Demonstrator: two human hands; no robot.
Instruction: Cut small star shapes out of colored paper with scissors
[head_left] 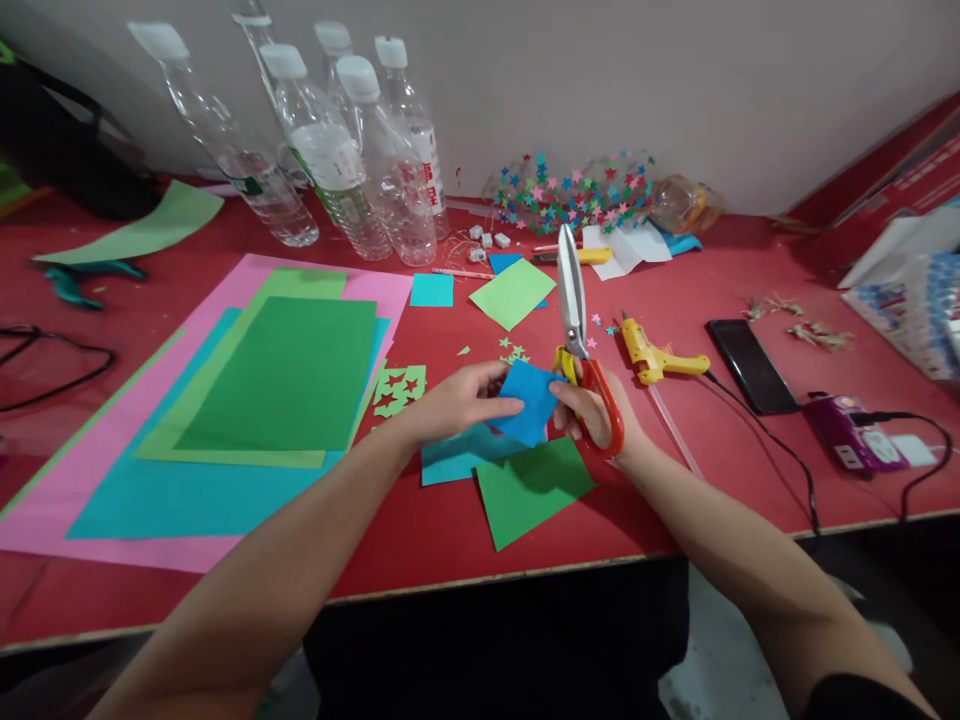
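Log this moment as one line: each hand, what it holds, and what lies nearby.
left hand: holds blue paper square | right hand: grips scissors, blades shut | nearby: glue gun

Six bottles (322, 160), one scissors (581, 340), one glue gun (656, 357).

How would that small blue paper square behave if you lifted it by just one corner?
The small blue paper square would probably droop: it looks like the same thin sheet as the papers lying flat on the red table. It seems very light, since the left hand holds it with fingertips alone. It could likely crease easily.
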